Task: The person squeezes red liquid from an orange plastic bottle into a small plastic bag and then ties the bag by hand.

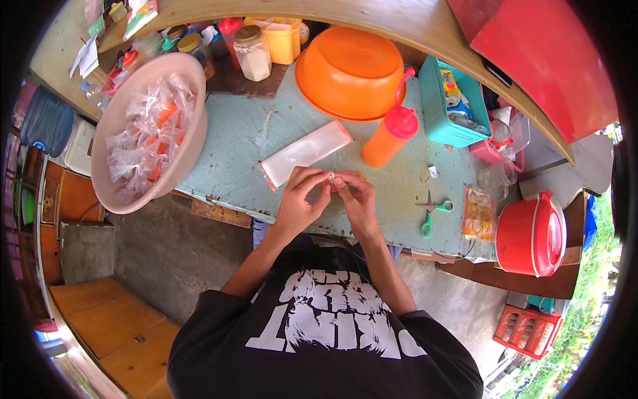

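My left hand (302, 199) and my right hand (357, 199) meet over the near edge of the blue-green table (234, 144). Their fingertips pinch a tiny whitish thing (331, 176), too small to identify. Just beyond my left hand lies a stack of clear plastic bags (306, 153). An orange squeeze bottle (390, 137) with a red cap stands beyond my right hand. Green-handled scissors (432, 212) rest spread apart to the right, near a small white scrap (432, 172). At the left, a pale pink basin (197, 124) holds many knotted plastic bags (149, 139) with orange contents.
An upturned orange basin (351, 72), a teal basket (453, 104) and a jar of white powder (253, 55) stand along the back. At the right are a packet (479, 213) and a red lidded container (529, 237). A wooden shelf (319, 11) overhangs the rear.
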The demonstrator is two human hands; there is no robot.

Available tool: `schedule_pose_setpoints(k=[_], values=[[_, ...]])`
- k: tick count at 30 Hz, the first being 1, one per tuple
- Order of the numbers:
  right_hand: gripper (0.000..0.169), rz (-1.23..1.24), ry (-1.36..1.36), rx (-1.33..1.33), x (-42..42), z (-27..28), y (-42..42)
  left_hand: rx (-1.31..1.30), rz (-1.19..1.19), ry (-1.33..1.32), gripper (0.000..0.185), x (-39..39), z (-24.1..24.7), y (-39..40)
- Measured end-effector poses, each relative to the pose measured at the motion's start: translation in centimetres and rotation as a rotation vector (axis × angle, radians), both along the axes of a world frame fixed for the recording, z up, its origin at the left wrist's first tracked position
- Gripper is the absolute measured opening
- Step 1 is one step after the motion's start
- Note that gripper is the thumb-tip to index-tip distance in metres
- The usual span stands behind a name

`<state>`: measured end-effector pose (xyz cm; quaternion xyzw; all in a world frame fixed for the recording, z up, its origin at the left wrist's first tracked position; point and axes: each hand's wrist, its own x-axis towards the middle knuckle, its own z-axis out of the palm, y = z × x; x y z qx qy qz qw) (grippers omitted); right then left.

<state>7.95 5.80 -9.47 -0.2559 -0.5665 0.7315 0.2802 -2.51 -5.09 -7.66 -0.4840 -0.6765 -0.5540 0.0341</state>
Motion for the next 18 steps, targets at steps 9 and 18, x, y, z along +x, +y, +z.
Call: schedule_pose_setpoints(k=[9,18], values=[[0.009,-0.020,-0.114,0.519,0.4,1.3,0.9,-0.212,-0.177,0.110,0.017,-2.3,1.4,-0.1],[0.014,0.106,-0.176,0.354,-0.5,1.7,2.3,-0.243,-0.282,0.242,0.031,-4.0,1.4,0.6]])
